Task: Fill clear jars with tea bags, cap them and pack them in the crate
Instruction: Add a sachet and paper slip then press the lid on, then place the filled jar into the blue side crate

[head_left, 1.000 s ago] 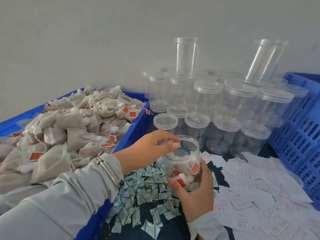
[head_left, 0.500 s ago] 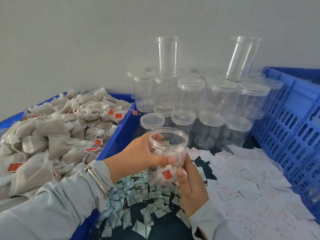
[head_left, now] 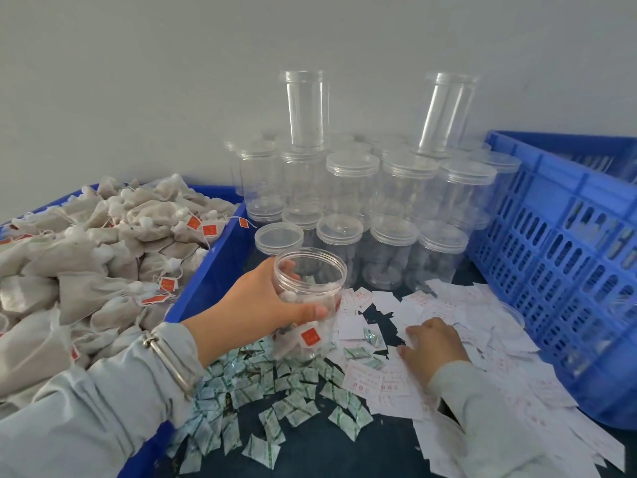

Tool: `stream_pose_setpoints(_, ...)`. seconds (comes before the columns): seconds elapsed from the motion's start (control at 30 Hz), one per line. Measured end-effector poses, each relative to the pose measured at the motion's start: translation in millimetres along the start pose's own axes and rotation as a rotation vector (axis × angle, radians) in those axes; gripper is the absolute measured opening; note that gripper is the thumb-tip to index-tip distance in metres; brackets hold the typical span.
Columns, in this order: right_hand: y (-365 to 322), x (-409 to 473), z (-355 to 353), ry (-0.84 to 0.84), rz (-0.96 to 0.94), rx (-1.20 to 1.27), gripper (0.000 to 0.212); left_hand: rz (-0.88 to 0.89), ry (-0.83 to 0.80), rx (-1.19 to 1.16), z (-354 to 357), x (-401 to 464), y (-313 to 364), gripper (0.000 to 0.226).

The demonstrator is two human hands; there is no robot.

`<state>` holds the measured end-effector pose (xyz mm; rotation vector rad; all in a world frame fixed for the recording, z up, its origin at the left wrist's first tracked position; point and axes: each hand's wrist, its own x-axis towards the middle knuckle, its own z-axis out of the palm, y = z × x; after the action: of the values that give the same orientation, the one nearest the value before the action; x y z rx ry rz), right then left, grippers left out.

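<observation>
Tipping looked the main risk: the open jar [head_left: 307,305], part-filled with tea bags [head_left: 303,339] and uncapped, stood on loose sachets [head_left: 275,377], gripped only by the left hand [head_left: 262,305] curled round its wall. The right hand [head_left: 431,343], fingers bent on the paper slips [head_left: 482,339], could pinch 2 stuck together.

tea bags [head_left: 103,257] left | capped jars [head_left: 372,215] behind | crate [head_left: 565,257] right | slips [head_left: 448,339] front

Glossy clear plastic jar [head_left: 312,294] (matt cloth tea bags [head_left: 86,270]).
</observation>
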<state>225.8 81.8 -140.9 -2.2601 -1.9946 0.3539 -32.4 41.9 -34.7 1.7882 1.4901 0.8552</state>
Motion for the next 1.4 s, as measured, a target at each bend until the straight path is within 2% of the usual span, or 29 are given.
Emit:
stream_pose_setpoints(0.2,-2.7,-3.2,6.9,0.116,0.004,0.189,0.022,-0.049,0.006,0.044,-1.1,1.6,-5.4,0.071)
stream_pose_setpoints(0.4,2.8,-11.0,3.2,0.12,0.022,0.217,0.04,-0.045,-0.009,0.07,-0.3,2.8,-6.6,0.072)
stream_pose_setpoints(0.53,7.9,-19.1,8.2,0.19,-0.003,0.319,0.034,-0.046,-0.017,0.085,0.5,4.5,-9.6,0.085)
stream_pose_setpoints(0.67,6.8,-24.0,4.0,0.373,-0.035,0.47,0.019,-0.056,-0.035,0.104,1.2,6.6,-11.9,0.095)
stream_pose_setpoints(0.8,0.4,-29.5,-6.0,0.652,-0.1,0.735,0.021,-0.059,-0.054,0.102,1.0,5.8,-12.2,0.094)
stream_pose_setpoints(0.9,-8.0,-29.7,-14.3,0.551,-0.079,1.003,0.033,-0.045,-0.074,0.108,0.9,5.5,-11.2,0.098)
stream_pose_setpoints(0.97,-15.7,-31.4,-20.2,0.497,-0.082,1.096,0.036,-0.034,-0.089,0.134,1.5,5.3,-11.3,0.1)
stream_pose_setpoints(1.07,-32.8,-43.0,-37.4,0.549,-0.193,1.135,0.038,-0.021,-0.109,0.136,2.2,3.9,-12.2,0.096)
stream_pose_setpoints(1.2,-58.3,-60.2,-76.2,0.645,-0.489,1.174,0.037,-0.01,-0.138,0.11,1.5,2.8,-12.1,0.098)
stream_pose_setpoints(1.3,-77.9,-67.6,-100.2,0.608,-0.647,1.208,0.031,-0.002,-0.148,0.103,1.0,2.5,-11.8,0.098)
stream_pose_setpoints(1.4,-97.8,-66.0,-103.5,0.545,-0.688,0.958,0.029,0.017,-0.149,0.102,1.1,1.2,-11.1,0.094)
